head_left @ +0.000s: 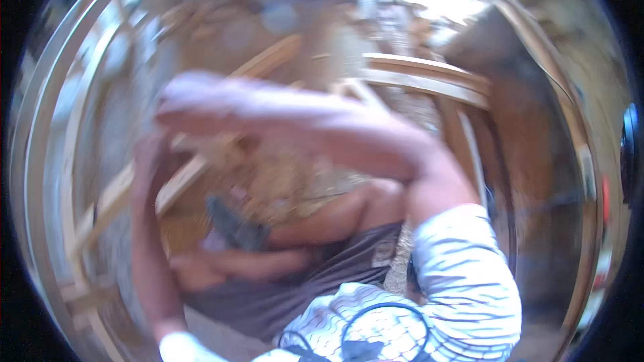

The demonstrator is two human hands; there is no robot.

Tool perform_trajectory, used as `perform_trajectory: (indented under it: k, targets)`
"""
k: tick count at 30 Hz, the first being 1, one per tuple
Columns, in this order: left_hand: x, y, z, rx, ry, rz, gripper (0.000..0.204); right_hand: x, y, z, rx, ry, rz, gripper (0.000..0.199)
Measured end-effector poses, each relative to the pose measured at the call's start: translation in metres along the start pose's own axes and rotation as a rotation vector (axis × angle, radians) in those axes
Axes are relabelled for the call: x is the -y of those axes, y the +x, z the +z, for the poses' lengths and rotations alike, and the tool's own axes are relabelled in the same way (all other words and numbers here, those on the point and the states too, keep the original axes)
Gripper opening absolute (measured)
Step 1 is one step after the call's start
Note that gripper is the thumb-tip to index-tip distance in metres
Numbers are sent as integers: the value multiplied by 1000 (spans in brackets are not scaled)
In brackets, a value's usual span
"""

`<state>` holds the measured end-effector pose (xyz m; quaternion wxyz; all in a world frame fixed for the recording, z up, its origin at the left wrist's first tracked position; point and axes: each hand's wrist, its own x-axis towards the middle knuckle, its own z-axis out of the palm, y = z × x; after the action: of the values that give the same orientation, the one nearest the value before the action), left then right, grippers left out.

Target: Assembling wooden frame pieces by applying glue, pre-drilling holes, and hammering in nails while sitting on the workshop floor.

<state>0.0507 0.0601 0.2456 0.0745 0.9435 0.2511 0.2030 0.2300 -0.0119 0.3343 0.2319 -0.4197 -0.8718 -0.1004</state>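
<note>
My right forearm reaches across to the left, and my right hand (pixel 191 104) is up near the left side, smeared by motion. My left hand (pixel 157 154) is just below it, close to or touching it, with the left forearm rising from the lower edge. The fingers of both hands are too blurred to show a grip. Beside and below the left hand, a pale wooden bar (pixel 181 184) slants up toward the hands. Whether either hand touches this bar is unclear.
My bent legs and a dark shoe (pixel 235 224) are below the arms. Wood shavings (pixel 272 177) cover the ground ahead. A wooden frame (pixel 429 80) stands ahead right, a brown panel (pixel 537 134) at right, and long pale timbers (pixel 40 141) line the left.
</note>
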Motion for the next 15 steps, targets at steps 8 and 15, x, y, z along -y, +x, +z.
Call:
perform_trajectory:
  k: [8, 15]
  targets:
    - [0, 8, 4, -41, 60, -43, 40, 20, -41, 9, 42, -170, 309, 32]
    - [0, 7, 5, -17, -316, -111, 57, 32, -230, -216, 194, -357, 705, 39]
